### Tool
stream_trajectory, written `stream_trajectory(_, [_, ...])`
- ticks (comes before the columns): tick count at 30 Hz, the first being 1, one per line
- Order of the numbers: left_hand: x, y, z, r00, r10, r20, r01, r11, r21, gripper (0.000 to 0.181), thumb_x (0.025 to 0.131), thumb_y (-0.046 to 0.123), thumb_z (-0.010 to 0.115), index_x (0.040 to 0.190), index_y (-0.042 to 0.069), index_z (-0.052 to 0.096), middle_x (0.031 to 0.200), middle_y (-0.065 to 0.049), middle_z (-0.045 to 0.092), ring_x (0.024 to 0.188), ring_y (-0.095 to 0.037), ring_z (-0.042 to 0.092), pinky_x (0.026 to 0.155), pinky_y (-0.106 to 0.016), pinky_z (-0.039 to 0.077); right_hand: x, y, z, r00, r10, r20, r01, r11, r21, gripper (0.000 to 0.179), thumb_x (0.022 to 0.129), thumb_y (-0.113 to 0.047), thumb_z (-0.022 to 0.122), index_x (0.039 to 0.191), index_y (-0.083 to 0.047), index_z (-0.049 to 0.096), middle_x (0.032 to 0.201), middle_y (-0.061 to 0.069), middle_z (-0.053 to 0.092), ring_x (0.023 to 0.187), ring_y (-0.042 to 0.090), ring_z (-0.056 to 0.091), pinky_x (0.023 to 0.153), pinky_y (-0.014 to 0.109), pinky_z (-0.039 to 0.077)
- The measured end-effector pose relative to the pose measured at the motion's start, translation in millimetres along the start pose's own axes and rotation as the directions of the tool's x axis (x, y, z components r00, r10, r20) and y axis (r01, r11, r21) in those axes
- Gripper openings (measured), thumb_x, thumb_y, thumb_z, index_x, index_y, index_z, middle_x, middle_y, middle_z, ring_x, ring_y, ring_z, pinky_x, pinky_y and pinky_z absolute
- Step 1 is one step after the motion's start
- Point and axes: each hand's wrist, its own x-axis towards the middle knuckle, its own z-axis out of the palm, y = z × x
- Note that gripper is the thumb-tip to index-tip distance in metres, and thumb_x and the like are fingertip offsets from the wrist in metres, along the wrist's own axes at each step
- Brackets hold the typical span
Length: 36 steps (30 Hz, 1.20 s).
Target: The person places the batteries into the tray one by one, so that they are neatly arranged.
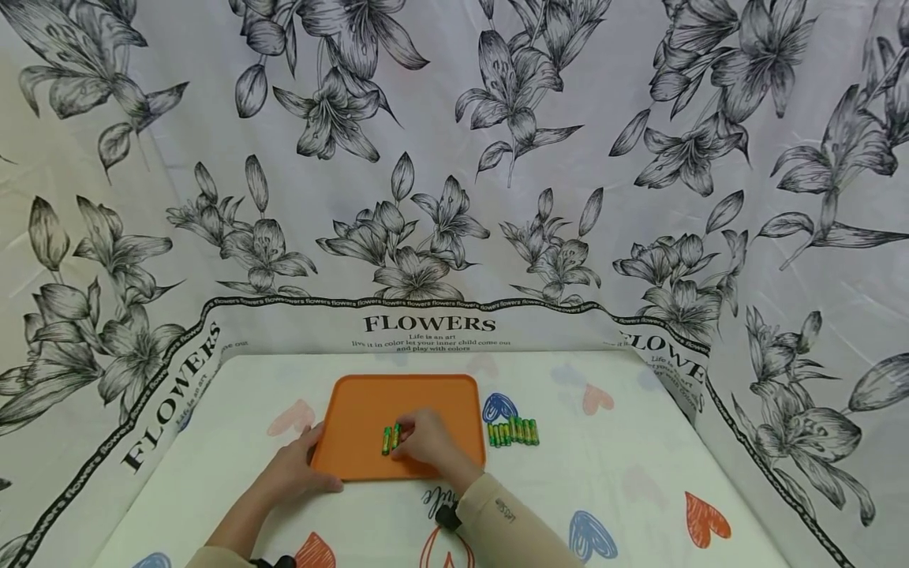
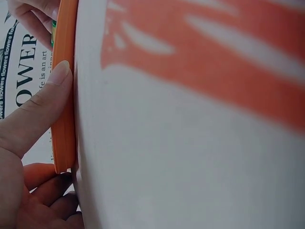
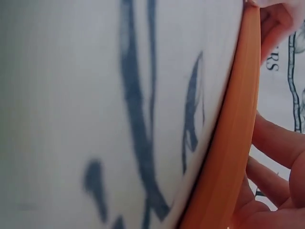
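An orange tray [image 1: 355, 402] lies on the table. My left hand [image 1: 294, 467] holds its near left corner; in the left wrist view the thumb [image 2: 52, 90] presses the front wall while the other fingers bend round the side. Over the middle of the tray, my right hand [image 1: 426, 438] pinches a green and yellow battery [image 1: 396, 435] between thumb and fingers. Just left of that one is another battery [image 1: 387, 440], inside the tray. From the right wrist, the tray's wall [image 3: 228, 129] hides part of the right hand, and the battery does not show there.
Right of the tray, several more green and yellow batteries [image 1: 514, 432] lie side by side in a row. The white table cover [image 1: 604, 457] has printed hearts. A flower-patterned curtain [image 1: 454, 237] closes off the back and both sides.
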Motion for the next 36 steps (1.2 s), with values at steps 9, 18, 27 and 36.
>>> stream_trajectory(9, [-0.9, 1.0, -0.3, 1.000, 0.001, -0.004, -0.001, 1.000, 0.008, 0.136, 0.055, 0.053, 0.095, 0.158, 0.000, 0.024, 0.161, -0.035, 0.013, 0.147, -0.055, 0.018, 0.116, -0.069, 0.021, -1.5, -4, 3, 1.000, -0.009, 0.019, 0.010, 0.997, -0.075, 0.060, 0.068, -0.006, 0.093, 0.123, -0.005, 0.072, 0.087, -0.005, 0.067, 0.077, 0.008, 0.055, 0.076, 0.025, 0.054])
stream_trajectory(18, [-1.4, 0.2, 0.2, 1.000, 0.016, -0.015, -0.016, 1.000, -0.006, 0.137, 0.054, 0.053, 0.095, 0.159, 0.001, 0.024, 0.161, -0.035, 0.014, 0.147, -0.056, 0.020, 0.116, -0.069, 0.022, -3.4, -2, -4, 0.999, -0.030, 0.041, 0.028, 0.999, 0.041, 0.070, 0.065, -0.005, 0.095, 0.128, -0.005, 0.066, 0.102, 0.001, 0.068, 0.081, 0.009, 0.058, 0.077, 0.028, 0.055])
stream_trajectory(27, [-5.7, -1.1, -1.0, 1.000, 0.010, -0.016, -0.010, 1.000, 0.000, 0.135, 0.056, 0.052, 0.095, 0.159, 0.001, 0.025, 0.161, -0.035, 0.014, 0.146, -0.057, 0.021, 0.115, -0.070, 0.023, -6.2, 3, -26, 0.998, -0.061, 0.035, 0.054, 0.981, 0.184, 0.066, 0.073, -0.003, 0.089, 0.133, -0.007, 0.063, 0.112, 0.008, 0.066, 0.087, 0.012, 0.062, 0.073, 0.029, 0.057])
stream_trajectory(36, [-6.6, 0.1, -0.2, 0.999, 0.036, -0.023, -0.036, 0.999, -0.005, 0.136, 0.056, 0.053, 0.095, 0.159, 0.001, 0.025, 0.161, -0.036, 0.014, 0.145, -0.057, 0.021, 0.115, -0.070, 0.024, -22.0, 9, -63, 0.997, -0.074, -0.012, 0.074, 0.975, 0.211, 0.062, 0.081, -0.011, 0.085, 0.138, -0.014, 0.060, 0.129, 0.012, 0.064, 0.105, 0.023, 0.066, 0.080, 0.035, 0.059])
